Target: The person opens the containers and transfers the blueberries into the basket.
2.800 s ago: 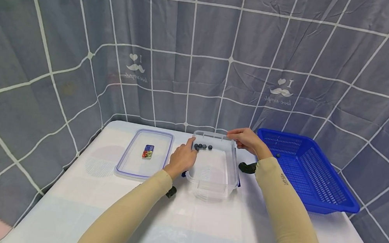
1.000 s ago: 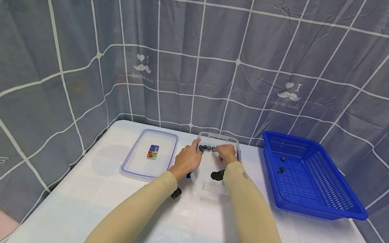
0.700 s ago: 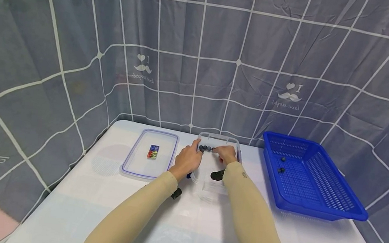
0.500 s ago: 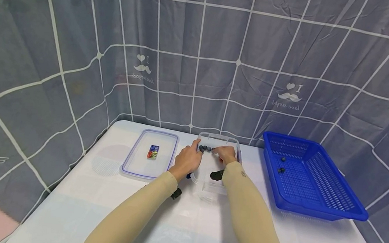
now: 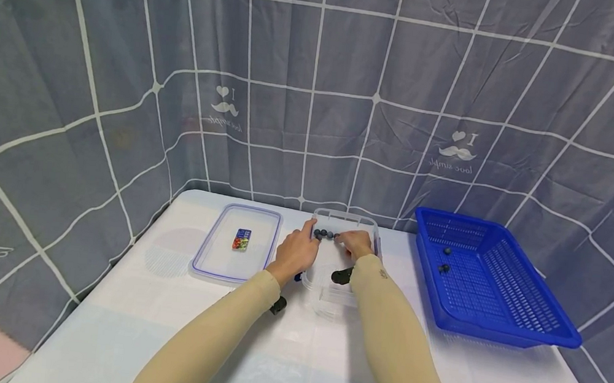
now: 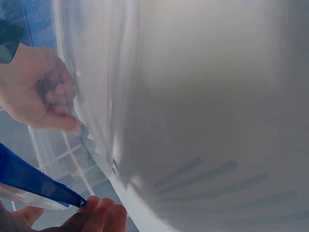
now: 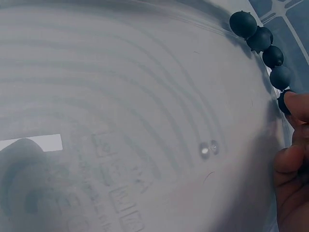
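The clear container (image 5: 331, 283) stands on the counter (image 5: 161, 319) between its lid (image 5: 235, 243) and the blue basket (image 5: 489, 289), with a row of dark berries (image 5: 326, 234) along its far wall. The left hand (image 5: 296, 253) rests against the container's left rim, fingers fairly straight. The right hand (image 5: 356, 243) reaches inside, fingertips (image 7: 297, 104) curled onto the end berry (image 7: 284, 103) of the row.

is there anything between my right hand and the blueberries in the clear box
Nothing visible. The right hand is already inside the clear box, and in the right wrist view a fingertip touches the end blueberry of the row of blueberries along the far wall. The left hand is at the box's left rim.
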{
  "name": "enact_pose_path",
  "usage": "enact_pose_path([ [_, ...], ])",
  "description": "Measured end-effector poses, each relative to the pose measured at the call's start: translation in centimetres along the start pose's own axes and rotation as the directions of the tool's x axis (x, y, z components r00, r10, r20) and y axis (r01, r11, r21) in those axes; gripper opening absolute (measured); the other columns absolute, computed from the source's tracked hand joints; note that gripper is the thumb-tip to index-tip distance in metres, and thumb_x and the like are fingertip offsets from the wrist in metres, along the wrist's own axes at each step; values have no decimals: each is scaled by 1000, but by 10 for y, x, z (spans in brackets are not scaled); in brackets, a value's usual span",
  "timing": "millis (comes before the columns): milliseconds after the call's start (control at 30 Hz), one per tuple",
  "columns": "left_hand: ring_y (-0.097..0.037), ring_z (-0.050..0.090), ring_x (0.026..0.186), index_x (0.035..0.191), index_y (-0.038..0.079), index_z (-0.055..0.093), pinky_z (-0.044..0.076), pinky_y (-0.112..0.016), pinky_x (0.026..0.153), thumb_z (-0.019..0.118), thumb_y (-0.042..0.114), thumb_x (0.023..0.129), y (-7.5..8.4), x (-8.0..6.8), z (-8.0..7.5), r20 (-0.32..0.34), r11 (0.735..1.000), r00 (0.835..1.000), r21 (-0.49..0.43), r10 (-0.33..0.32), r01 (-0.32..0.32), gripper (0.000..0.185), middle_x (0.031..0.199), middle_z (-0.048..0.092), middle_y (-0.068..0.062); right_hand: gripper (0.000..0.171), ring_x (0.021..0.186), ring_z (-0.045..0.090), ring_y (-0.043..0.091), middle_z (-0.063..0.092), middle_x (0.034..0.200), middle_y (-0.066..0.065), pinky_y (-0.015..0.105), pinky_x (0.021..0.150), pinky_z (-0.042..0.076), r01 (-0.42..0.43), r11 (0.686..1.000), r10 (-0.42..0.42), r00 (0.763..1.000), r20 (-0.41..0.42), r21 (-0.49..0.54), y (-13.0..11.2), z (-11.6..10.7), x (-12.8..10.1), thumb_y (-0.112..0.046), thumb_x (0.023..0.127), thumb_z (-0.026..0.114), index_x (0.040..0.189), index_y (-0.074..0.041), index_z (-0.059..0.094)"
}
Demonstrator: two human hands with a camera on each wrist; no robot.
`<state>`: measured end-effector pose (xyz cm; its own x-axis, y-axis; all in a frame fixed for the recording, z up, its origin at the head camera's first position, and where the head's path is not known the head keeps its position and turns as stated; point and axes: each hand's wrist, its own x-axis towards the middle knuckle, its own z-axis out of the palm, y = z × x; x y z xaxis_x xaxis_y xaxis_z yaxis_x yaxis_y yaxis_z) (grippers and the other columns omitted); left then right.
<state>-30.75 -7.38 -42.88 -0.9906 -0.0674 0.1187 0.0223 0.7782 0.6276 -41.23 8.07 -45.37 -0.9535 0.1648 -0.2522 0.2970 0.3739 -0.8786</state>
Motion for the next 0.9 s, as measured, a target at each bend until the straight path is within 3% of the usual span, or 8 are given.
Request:
enact_pose_path([
  [133,-37,62,114,157,28,34,52,-55,85,40,33,105,1,-1,1,1,1000,1000,0,2,-2,53,131,61,-17,22,47,42,9,53,68,-1,24,45,37,-8,1000,8,1000,-2,-15,-1,-2,-1,-6,82,77,103,0,73],
  [333,-37,62,114,157,26,34,52,-54,83,40,33,105,2,-1,1,3,1000,1000,-2,6,-6,53,131,61,-18,28,51,44,11,63,91,5,24,47,40,1,997,-1,1000,0,-80,-4,-5,-2,-10,84,77,110,-1,75],
  [600,-37,62,114,157,28,34,52,-54,82,39,34,105,1,0,2,-7,1000,1000,3,1,-1,53,131,61,-16,27,41,43,11,73,113,15,25,47,39,128,961,-122,992,38,-247,-17,-11,-10,-15,89,72,111,-1,76],
  [733,-38,62,115,158,28,33,52,-55,83,39,33,105,1,0,1,0,1000,1000,-2,3,-3,53,133,61,-17,29,42,38,10,70,122,16,26,50,39,152,969,-141,988,65,-194,-27,-17,-14,-15,90,71,116,-2,74],
  [900,-37,62,113,158,27,34,52,-55,82,40,33,105,-1,0,1,-6,1000,1000,-1,1,-1,54,132,61,-17,30,42,31,8,68,122,15,26,49,37,189,973,-176,979,105,-134,-41,-25,-17,-16,91,72,119,-4,73],
])
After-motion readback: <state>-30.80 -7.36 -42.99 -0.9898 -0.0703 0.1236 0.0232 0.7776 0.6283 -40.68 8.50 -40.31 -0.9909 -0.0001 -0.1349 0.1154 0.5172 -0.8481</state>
